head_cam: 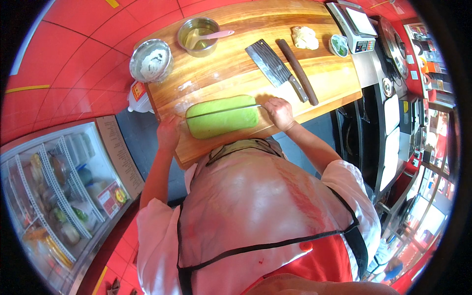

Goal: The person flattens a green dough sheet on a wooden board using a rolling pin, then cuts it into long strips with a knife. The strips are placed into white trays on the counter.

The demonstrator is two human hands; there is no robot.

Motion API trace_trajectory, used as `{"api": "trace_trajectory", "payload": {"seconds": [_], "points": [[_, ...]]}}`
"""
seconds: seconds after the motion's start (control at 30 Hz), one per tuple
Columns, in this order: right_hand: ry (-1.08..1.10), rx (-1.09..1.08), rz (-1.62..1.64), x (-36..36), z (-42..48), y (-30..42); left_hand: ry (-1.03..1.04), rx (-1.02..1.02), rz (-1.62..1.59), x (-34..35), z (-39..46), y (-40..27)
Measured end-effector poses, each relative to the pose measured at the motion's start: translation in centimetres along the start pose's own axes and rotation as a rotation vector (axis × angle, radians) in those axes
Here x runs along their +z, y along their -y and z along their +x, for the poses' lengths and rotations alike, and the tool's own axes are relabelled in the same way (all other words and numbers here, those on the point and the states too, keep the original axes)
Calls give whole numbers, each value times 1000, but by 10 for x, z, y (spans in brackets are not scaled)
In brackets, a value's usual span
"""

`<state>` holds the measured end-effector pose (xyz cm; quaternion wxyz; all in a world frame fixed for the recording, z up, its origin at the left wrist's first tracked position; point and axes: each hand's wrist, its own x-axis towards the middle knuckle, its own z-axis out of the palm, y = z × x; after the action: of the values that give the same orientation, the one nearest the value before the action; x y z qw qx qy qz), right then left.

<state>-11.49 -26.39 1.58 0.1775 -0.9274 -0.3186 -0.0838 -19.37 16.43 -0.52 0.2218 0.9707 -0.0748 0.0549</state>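
Note:
A flattened slab of green dough lies on the wooden worktop close to my apron. Lengthwise across it runs a thin, straight metal strip, too narrow in view to tell whether it is a rod or a blade edge. My right hand grips the strip's right end, just past the dough. At the opposite end, my left hand is closed around the other tip, fingers partly hidden. Beyond my right hand lie a cleaver and a dark wooden rolling pin, side by side.
A metal bowl of white powder and a pot of yellowish liquid with a pink-handled spoon stand far left. Pale dough, a small cup of greens and a scale are at right. A glass-front fridge stands left.

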Motion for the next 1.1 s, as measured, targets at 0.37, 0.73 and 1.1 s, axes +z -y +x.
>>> {"api": "trace_trajectory", "payload": {"seconds": [0.37,0.73,1.1], "points": [[49,-38,-12,14,2,-7,-58,121,29,7,1,4],[21,-17,8,27,2,-8,-69,153,-9,12,-2,11],[-86,9,43,-43,5,12,-29,0,-87,-33,2,-14]]}}
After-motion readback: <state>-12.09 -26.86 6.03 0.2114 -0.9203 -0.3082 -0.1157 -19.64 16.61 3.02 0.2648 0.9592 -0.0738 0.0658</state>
